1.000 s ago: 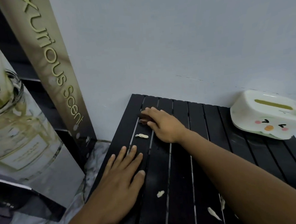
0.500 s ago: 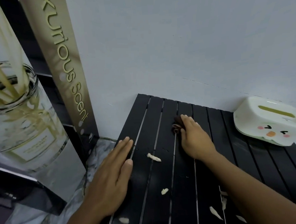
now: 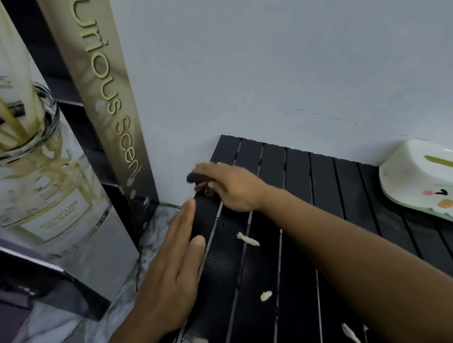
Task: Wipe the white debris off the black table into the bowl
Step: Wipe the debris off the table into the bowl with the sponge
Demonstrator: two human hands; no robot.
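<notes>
Four white debris scraps [image 3: 248,239] are lying scattered on the black slatted table [image 3: 324,191]. Right hand [image 3: 231,188] is gripping a small dark brown cloth [image 3: 198,179] at the far-left corner; left hand [image 3: 173,267] is resting flat, fingers released, along the left edge.

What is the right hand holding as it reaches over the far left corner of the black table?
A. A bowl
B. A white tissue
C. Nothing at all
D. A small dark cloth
D: the right hand is closed on a small dark cloth at the far left corner of the table, while white debris lies nearer on the slats.
</notes>
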